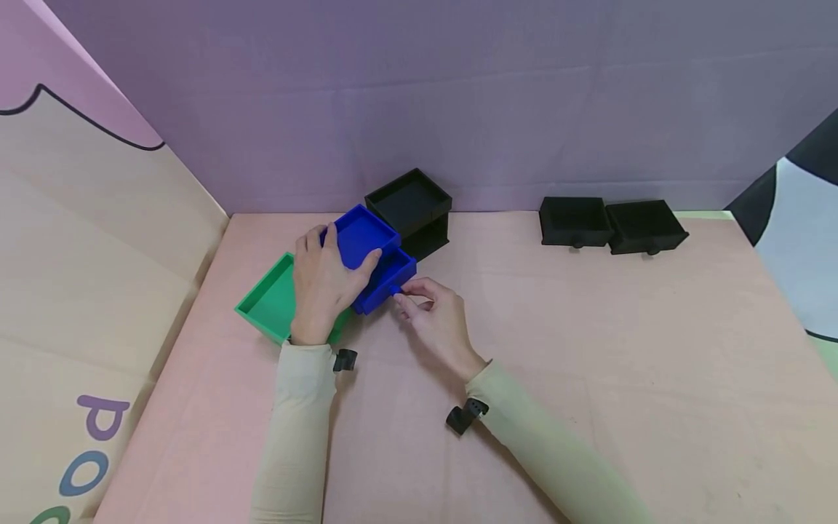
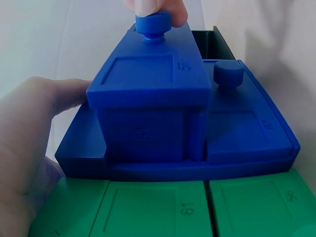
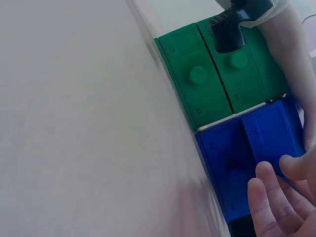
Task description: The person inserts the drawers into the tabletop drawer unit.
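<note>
A small blue cabinet [image 1: 362, 234] stands at an angle left of centre, with two front panels showing in the left wrist view. Its blue drawer [image 2: 154, 74] is pulled partway out, while a second panel with a round knob [image 2: 228, 74] stays flush beside it. My right hand [image 1: 437, 316] pinches the blue knob [image 2: 153, 24] of the pulled-out drawer between thumb and fingertips. From the near left, my left hand [image 1: 325, 280] grips the blue cabinet across its top, thumb on the near right edge. A green cabinet [image 1: 271, 298] sits beside it, partly hidden under my left wrist.
A black cabinet [image 1: 409, 202] with a dark front opening stands just behind the blue one. Two black drawers [image 1: 576, 222] lie side by side near the back wall [image 1: 497, 131], farther right. Pink cloth [image 1: 589, 349] covers the table; a pale side wall [image 1: 98, 255] rises at left.
</note>
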Demonstrator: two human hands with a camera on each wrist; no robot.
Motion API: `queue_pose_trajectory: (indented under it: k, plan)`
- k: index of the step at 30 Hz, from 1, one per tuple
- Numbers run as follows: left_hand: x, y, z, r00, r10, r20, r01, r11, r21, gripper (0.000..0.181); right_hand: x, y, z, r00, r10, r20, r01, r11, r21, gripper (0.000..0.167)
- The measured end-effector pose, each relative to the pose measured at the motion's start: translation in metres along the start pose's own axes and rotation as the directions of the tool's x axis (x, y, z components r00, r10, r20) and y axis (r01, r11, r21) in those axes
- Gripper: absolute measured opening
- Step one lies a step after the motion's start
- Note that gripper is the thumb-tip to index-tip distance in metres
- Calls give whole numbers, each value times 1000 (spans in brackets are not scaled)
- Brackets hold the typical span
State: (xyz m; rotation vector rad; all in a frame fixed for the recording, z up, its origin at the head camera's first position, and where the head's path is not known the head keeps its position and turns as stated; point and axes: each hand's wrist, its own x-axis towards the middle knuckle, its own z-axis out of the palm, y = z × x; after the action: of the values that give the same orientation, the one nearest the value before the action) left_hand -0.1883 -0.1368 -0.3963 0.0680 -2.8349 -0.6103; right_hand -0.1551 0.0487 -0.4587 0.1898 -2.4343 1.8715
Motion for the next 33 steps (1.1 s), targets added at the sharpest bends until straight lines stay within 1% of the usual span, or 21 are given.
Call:
queue_pose_trajectory:
  k: [10,17,26,30,33]
  plan:
    - [0,-2,0,1000,-4,5,4,1000,5,94,6,0,6,1000,8,14,-9,998,67,17]
    - [1,-1,2,1000,-2,5,2,1000,7,95,10,1,9,1000,19,14,-20,998,58,17]
    - [3,1,4,1000,-3,16,3,1000,-8,94,18,2,13,999,31,8,-32,996,82,17]
    - [3,1,5,1000,-3,22,3,1000,2,95,21,2,16,999,37,6,-38,995,88,17]
    - [4,-1,5,1000,5,13,-6,1000,18,95,23,2,18,999,43,6,-43,995,94,17]
